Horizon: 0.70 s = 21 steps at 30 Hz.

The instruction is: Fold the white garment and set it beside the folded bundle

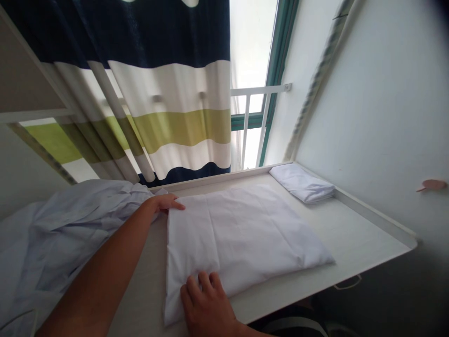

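A white garment (242, 234), folded into a flat rectangle, lies on the pale tabletop. My left hand (164, 202) is at its far left corner, one finger on top and the others bent over the edge, partly hidden. Close to me, my right hand (208, 304) is closed at the near left part of the same garment, fingers curled and thumb out of sight. A loose, rumpled heap of white clothing (77, 210) with small buttons lies to the left, partly behind my left forearm.
A smaller folded white garment (303, 181) lies at the back right, against the raised rim (372, 210). Behind the table hang a striped curtain (175, 93) and a white railing (257, 90) before the window. A pink hook (433, 185) is on the right wall.
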Each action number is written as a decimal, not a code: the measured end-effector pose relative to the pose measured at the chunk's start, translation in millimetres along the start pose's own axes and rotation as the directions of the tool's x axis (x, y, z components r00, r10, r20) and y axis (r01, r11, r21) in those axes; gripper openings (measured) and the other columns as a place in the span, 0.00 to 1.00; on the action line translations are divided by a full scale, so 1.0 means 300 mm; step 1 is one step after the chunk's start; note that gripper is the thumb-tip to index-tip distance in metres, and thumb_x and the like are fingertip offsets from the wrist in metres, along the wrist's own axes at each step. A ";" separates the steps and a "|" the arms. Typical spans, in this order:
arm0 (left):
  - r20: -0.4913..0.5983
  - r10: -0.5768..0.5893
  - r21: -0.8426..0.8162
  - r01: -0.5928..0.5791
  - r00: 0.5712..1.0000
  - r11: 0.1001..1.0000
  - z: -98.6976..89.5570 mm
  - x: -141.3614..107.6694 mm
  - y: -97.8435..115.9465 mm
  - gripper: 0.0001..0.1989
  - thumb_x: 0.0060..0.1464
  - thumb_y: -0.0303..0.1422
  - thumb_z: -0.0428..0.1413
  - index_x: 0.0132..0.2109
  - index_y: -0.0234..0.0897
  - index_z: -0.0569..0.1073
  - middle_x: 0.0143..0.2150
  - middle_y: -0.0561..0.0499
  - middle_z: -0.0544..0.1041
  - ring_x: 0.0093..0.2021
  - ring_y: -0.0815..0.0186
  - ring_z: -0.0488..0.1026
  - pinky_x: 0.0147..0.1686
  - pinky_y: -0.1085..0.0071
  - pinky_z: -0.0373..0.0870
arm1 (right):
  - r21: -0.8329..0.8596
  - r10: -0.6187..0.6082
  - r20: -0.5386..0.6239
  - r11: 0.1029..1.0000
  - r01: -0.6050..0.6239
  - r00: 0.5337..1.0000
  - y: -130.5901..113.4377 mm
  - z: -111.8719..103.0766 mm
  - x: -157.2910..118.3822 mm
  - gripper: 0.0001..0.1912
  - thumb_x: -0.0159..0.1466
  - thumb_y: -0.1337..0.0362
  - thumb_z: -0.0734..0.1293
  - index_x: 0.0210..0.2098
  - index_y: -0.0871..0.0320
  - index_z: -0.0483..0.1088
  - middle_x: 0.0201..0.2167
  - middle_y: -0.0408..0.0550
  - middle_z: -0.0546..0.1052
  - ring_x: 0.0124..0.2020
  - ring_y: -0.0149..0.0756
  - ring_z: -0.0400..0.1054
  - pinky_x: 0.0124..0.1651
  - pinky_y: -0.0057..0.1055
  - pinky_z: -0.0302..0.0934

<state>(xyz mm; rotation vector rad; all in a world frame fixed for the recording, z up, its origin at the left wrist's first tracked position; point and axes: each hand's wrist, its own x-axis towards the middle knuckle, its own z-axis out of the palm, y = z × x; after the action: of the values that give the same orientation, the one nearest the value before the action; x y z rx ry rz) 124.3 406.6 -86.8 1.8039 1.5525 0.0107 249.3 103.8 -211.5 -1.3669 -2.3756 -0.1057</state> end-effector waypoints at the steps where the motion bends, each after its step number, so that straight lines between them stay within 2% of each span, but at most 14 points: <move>1: 0.058 -0.014 -0.040 0.016 0.998 0.999 0.001 -0.013 -0.008 0.28 0.29 0.49 0.70 0.39 0.40 0.79 0.37 0.48 0.83 0.37 0.56 0.79 0.33 0.70 0.72 | -0.010 -0.004 -0.009 1.000 0.004 1.000 -0.009 0.008 -0.008 0.34 0.62 0.34 0.63 0.43 0.61 0.70 0.42 0.59 0.75 0.41 0.54 0.69 0.41 0.54 0.66; 4: 0.184 -0.057 -0.127 0.081 0.981 0.989 0.003 -0.059 -0.046 0.28 0.31 0.46 0.71 0.40 0.38 0.78 0.37 0.49 0.83 0.38 0.56 0.79 0.33 0.70 0.72 | -0.054 -0.028 -0.098 0.998 0.023 0.995 -0.036 0.021 -0.039 0.17 0.68 0.50 0.65 0.41 0.59 0.68 0.38 0.55 0.76 0.36 0.49 0.69 0.36 0.47 0.65; 7: 0.233 -0.102 -0.155 0.141 0.967 0.978 0.004 -0.116 -0.093 0.24 0.33 0.42 0.72 0.37 0.35 0.76 0.32 0.51 0.82 0.40 0.55 0.78 0.33 0.70 0.71 | -0.064 -0.083 -0.192 0.995 0.072 0.978 -0.053 0.018 -0.074 0.09 0.66 0.58 0.67 0.37 0.57 0.67 0.31 0.50 0.75 0.30 0.43 0.66 0.32 0.39 0.60; 11: 0.255 -0.098 -0.203 0.152 0.962 0.967 0.019 -0.209 -0.135 0.21 0.34 0.40 0.73 0.36 0.35 0.77 0.33 0.53 0.83 0.43 0.53 0.79 0.35 0.71 0.71 | -0.014 -0.129 -0.269 0.991 0.130 0.955 -0.056 -0.002 -0.116 0.14 0.64 0.60 0.68 0.28 0.56 0.61 0.22 0.44 0.68 0.26 0.38 0.60 0.28 0.31 0.52; 14: 0.215 -0.065 -0.262 0.121 0.974 0.957 0.053 -0.282 -0.153 0.26 0.35 0.43 0.72 0.42 0.40 0.78 0.40 0.54 0.84 0.46 0.53 0.79 0.35 0.72 0.74 | 0.005 -0.138 -0.320 0.989 0.147 0.937 -0.058 -0.025 -0.140 0.15 0.64 0.60 0.69 0.26 0.56 0.60 0.22 0.44 0.66 0.26 0.37 0.59 0.28 0.31 0.48; 17: 0.195 -0.075 -0.304 0.133 0.978 0.943 0.100 -0.341 -0.173 0.30 0.33 0.45 0.72 0.46 0.42 0.77 0.44 0.50 0.84 0.46 0.52 0.80 0.32 0.71 0.76 | 0.017 -0.148 -0.321 0.987 0.162 0.936 -0.067 -0.055 -0.161 0.14 0.64 0.61 0.68 0.27 0.56 0.59 0.22 0.44 0.66 0.25 0.36 0.58 0.27 0.31 0.46; 19: 0.199 -0.093 -0.310 0.153 0.976 0.938 0.124 -0.372 -0.187 0.30 0.30 0.44 0.73 0.43 0.39 0.79 0.42 0.47 0.84 0.45 0.50 0.81 0.31 0.69 0.77 | 0.027 -0.160 -0.302 0.984 0.177 0.940 -0.075 -0.076 -0.176 0.14 0.65 0.62 0.67 0.27 0.56 0.59 0.23 0.43 0.68 0.24 0.36 0.58 0.27 0.31 0.46; 21: 0.174 -0.089 -0.307 0.140 0.981 0.941 0.133 -0.400 -0.200 0.28 0.27 0.43 0.74 0.39 0.36 0.80 0.39 0.44 0.85 0.42 0.48 0.81 0.33 0.67 0.78 | 0.027 -0.177 -0.303 0.981 0.194 0.936 -0.081 -0.093 -0.191 0.12 0.66 0.63 0.66 0.28 0.56 0.60 0.29 0.43 0.74 0.25 0.35 0.60 0.27 0.31 0.48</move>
<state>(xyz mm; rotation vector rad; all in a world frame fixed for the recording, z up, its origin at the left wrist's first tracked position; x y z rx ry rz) 59.7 282.8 -94.0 1.4251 1.4484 0.0578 262.6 37.3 -204.2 -1.0155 -2.2247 -0.2760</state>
